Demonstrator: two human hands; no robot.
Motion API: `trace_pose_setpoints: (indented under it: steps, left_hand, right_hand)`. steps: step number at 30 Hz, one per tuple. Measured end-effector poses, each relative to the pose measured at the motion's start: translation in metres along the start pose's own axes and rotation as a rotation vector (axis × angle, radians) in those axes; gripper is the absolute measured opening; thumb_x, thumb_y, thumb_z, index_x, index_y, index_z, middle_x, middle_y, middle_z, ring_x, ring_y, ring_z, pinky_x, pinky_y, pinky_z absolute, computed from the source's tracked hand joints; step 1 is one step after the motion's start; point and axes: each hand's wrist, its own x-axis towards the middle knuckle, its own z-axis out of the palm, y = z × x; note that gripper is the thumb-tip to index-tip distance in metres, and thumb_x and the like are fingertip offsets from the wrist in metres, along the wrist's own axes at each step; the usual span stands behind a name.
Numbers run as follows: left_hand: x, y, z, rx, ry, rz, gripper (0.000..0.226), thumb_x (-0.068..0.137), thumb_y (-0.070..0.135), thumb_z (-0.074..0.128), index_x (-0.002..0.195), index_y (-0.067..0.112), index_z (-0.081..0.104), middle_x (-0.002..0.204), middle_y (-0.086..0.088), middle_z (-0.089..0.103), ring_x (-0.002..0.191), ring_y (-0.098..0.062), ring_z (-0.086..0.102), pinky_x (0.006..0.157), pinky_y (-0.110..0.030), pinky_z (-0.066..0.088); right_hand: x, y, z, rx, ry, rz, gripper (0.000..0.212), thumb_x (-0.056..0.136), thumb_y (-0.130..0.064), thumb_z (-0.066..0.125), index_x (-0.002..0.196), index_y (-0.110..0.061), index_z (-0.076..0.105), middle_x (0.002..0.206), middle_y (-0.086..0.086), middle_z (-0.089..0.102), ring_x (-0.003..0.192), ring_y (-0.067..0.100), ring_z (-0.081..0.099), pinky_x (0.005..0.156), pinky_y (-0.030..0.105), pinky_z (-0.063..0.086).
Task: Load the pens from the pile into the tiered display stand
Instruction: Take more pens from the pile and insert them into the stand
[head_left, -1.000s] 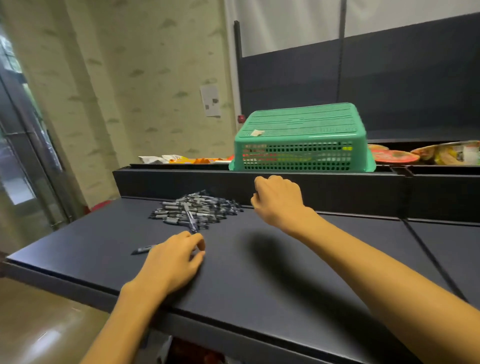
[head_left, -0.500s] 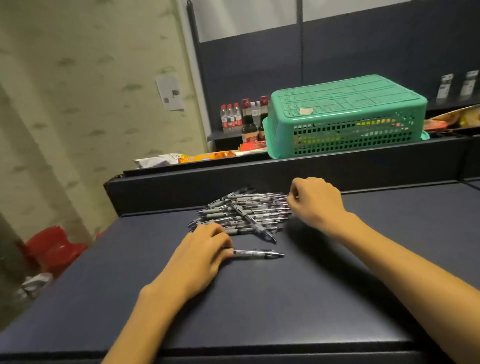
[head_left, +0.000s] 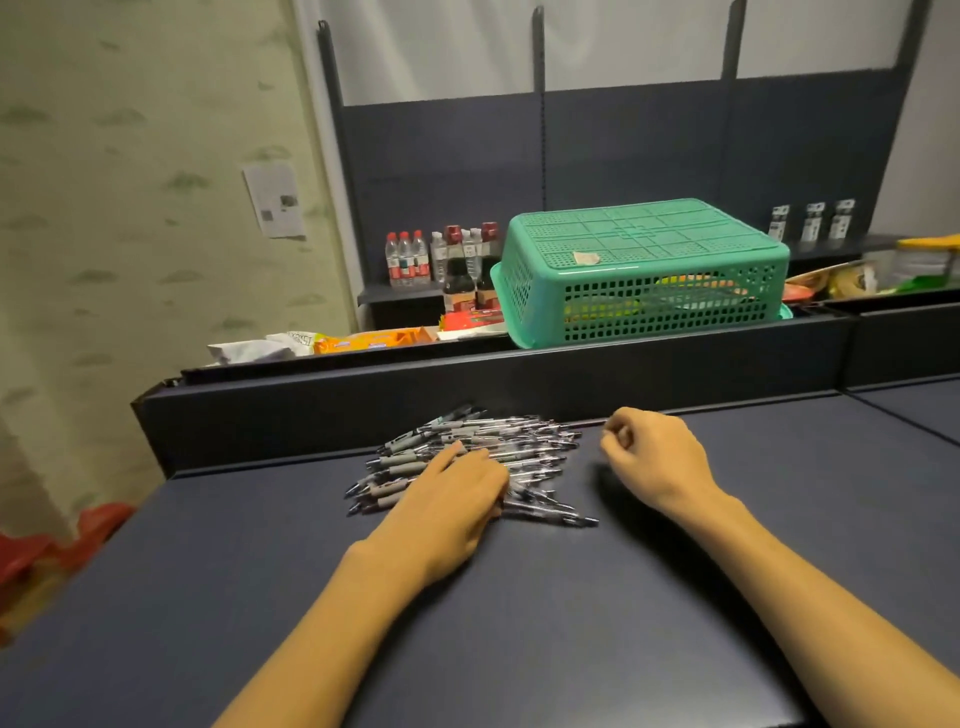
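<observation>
Lying in a loose grey-gripped pile (head_left: 467, 457), pens under flat left hand (head_left: 457, 499); right hand (head_left: 654, 457) curled empty.

dark shelf top (head_left: 571, 597), pile of pens (head_left: 498, 447) lying on it

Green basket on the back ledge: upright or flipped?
Flipped. The green basket sits on the ledge with its solid gridded base facing up and its rim down; coloured items show through the perforated side.

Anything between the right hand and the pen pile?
Nothing: in the head view only bare dark tabletop separates the right hand from the pen pile.
</observation>
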Motion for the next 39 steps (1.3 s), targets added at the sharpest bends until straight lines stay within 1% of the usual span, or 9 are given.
trace_pose_setpoints:
  steps: [2, 4, 10, 15, 20, 24, 28, 34, 39]
  left_hand:
    - [0.000, 0.000, 0.004, 0.038, 0.084, 0.039, 0.032, 0.070, -0.001, 0.066, 0.092, 0.018, 0.053, 0.090, 0.002, 0.054, 0.089, -0.020, 0.052, 0.106, -0.041, 0.038]
    - [-0.003, 0.004, 0.005, 0.011, 0.113, 0.066, 0.039, 0.065, -0.004, 0.069, 0.093, 0.019, 0.054, 0.087, 0.003, 0.054, 0.082, -0.019, 0.051, 0.097, -0.032, 0.040]
    - [-0.010, 0.017, 0.001, -0.093, 0.071, 0.030, 0.030, 0.081, 0.013, 0.066, 0.107, 0.022, 0.053, 0.099, 0.003, 0.057, 0.083, -0.019, 0.055, 0.066, -0.030, 0.046]
    - [-0.025, 0.018, -0.004, -0.279, -0.015, -0.032, 0.021, 0.097, 0.023, 0.048, 0.117, 0.022, 0.053, 0.123, 0.006, 0.049, 0.111, -0.015, 0.046, 0.091, -0.030, 0.043]
    - [-0.041, 0.018, -0.003, -0.083, -0.091, -0.283, 0.064, 0.086, 0.054, 0.008, 0.128, 0.026, 0.046, 0.121, 0.007, 0.045, 0.107, -0.015, 0.043, 0.094, -0.028, 0.037]
    - [-0.047, 0.016, 0.000, -0.129, 0.004, -0.299, 0.036, 0.097, 0.039, 0.027, 0.114, 0.022, 0.055, 0.104, 0.004, 0.049, 0.091, -0.018, 0.045, 0.082, -0.031, 0.042]
    - [-0.045, 0.014, 0.001, -0.174, 0.026, -0.297, 0.021, 0.099, 0.022, 0.042, 0.116, 0.022, 0.056, 0.107, 0.004, 0.051, 0.097, -0.019, 0.045, 0.083, -0.028, 0.038]
    - [-0.035, 0.026, -0.003, -0.172, 0.027, -0.296, 0.053, 0.088, 0.049, 0.016, 0.114, 0.028, 0.057, 0.110, 0.009, 0.053, 0.101, -0.014, 0.050, 0.086, -0.029, 0.040]
    - [-0.023, 0.037, 0.001, -0.179, -0.062, -0.254, 0.053, 0.088, 0.065, 0.026, 0.128, 0.036, 0.046, 0.122, 0.013, 0.049, 0.113, -0.010, 0.043, 0.093, -0.030, 0.037]
  right_hand:
    - [0.000, 0.000, -0.001, 0.023, 0.003, 0.008, 0.013, 0.089, -0.026, 0.055, 0.091, -0.020, 0.066, 0.086, 0.000, 0.069, 0.089, 0.030, 0.061, 0.070, 0.034, 0.048]
    - [0.000, -0.001, -0.001, 0.038, -0.006, 0.005, 0.013, 0.089, -0.026, 0.055, 0.090, -0.020, 0.067, 0.085, 0.000, 0.068, 0.089, 0.030, 0.061, 0.070, 0.034, 0.048]
    - [-0.004, -0.004, 0.000, 0.067, -0.035, -0.001, 0.013, 0.089, -0.026, 0.055, 0.089, -0.022, 0.067, 0.084, -0.001, 0.068, 0.088, 0.029, 0.062, 0.069, 0.032, 0.047]
    - [-0.004, -0.003, -0.001, 0.066, -0.041, -0.020, 0.014, 0.090, -0.027, 0.054, 0.092, -0.022, 0.067, 0.086, -0.001, 0.068, 0.088, 0.028, 0.061, 0.065, 0.029, 0.040]
    - [-0.006, -0.003, -0.001, 0.078, -0.046, -0.023, 0.014, 0.090, -0.028, 0.054, 0.093, -0.022, 0.067, 0.085, -0.002, 0.068, 0.085, 0.026, 0.061, 0.064, 0.027, 0.038]
    - [-0.006, -0.004, -0.002, 0.082, -0.052, -0.025, 0.014, 0.090, -0.028, 0.055, 0.093, -0.022, 0.067, 0.086, -0.002, 0.068, 0.087, 0.026, 0.061, 0.065, 0.028, 0.040]
    - [-0.007, -0.004, -0.003, 0.082, -0.061, -0.024, 0.014, 0.091, -0.027, 0.054, 0.092, -0.022, 0.067, 0.084, -0.003, 0.066, 0.085, 0.025, 0.061, 0.065, 0.027, 0.039]
    - [-0.006, -0.004, -0.002, 0.079, -0.074, -0.032, 0.012, 0.090, -0.026, 0.055, 0.090, -0.023, 0.067, 0.079, -0.006, 0.063, 0.083, 0.025, 0.061, 0.064, 0.027, 0.039]
    - [-0.004, -0.003, -0.003, 0.088, -0.074, -0.031, 0.011, 0.091, -0.027, 0.056, 0.088, -0.023, 0.066, 0.077, -0.005, 0.062, 0.078, 0.023, 0.058, 0.065, 0.027, 0.040]
